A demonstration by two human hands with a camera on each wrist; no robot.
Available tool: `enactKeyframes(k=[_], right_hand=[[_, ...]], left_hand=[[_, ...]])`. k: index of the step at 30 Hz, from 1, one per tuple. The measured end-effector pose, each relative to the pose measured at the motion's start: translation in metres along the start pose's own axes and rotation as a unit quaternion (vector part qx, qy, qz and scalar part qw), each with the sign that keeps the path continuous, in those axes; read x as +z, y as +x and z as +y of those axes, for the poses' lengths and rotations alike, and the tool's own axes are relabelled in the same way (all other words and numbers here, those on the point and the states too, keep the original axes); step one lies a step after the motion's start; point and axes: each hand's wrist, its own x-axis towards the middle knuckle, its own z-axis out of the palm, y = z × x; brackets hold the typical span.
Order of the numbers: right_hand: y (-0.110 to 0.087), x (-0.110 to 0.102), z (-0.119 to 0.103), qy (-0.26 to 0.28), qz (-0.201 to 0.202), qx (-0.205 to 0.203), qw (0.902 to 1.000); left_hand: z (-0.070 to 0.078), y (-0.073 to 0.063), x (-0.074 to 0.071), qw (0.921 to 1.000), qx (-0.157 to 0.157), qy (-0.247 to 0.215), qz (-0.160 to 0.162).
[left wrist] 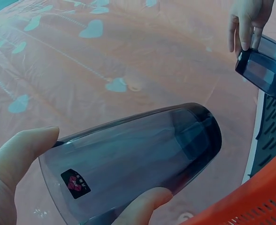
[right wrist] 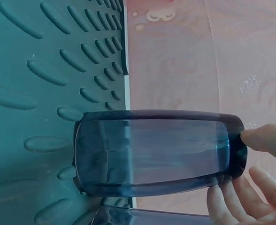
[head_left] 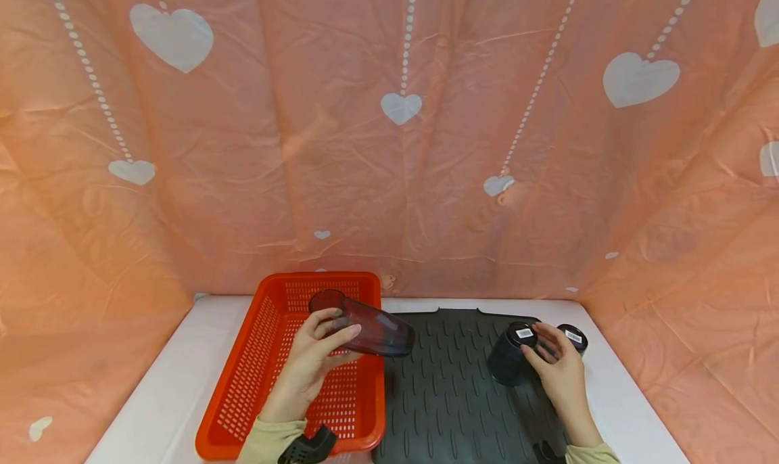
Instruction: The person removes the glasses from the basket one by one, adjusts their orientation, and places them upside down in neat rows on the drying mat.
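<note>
Left hand [head_left: 309, 361] grips a tilted see-through tumbler [head_left: 383, 330] above the right side of the red basket [head_left: 359, 444]. Right hand [head_left: 561, 369] pinches an upside-down dark tumbler [head_left: 506, 361] by its base over the black mat [head_left: 444, 389], beside a third tumbler [head_left: 575, 338].

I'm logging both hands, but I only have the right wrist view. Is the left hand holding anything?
Observer: Yes, the left hand grips a see-through dark cup, tipped well over toward its side.

Operator: Where does that one appear?

Observer: In the head view, it overlaps the right part of an orange basket and the near-left edge of the dark mat.

Operator: Any marking on it?

Observer: Yes, the left wrist view shows a small black label with a red design, near the end in the hand.
</note>
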Motion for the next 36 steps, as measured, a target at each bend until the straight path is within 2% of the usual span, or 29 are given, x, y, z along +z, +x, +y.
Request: enactKeyframes(k=[9,18,25,36], right_hand=[[0.0,-0.001,-0.003,0.008,0.006,0.001,1.0],[0.0,-0.001,-0.007,0.009,0.009,-0.004,0.9999],[0.001,0.0,-0.01,0.017,0.013,-0.012,0.9997],[-0.001,0.004,-0.035,0.058,0.02,-0.038,0.9974]], left_hand=[[-0.007,0.002,0.004,0.9995,0.008,-0.03,-0.008],[-0.015,0.004,0.013,0.9985,0.001,-0.053,-0.011],[-0.02,0.004,0.02,0.9983,-0.011,-0.053,-0.02],[-0.025,0.005,0.027,0.996,-0.028,-0.081,-0.026]])
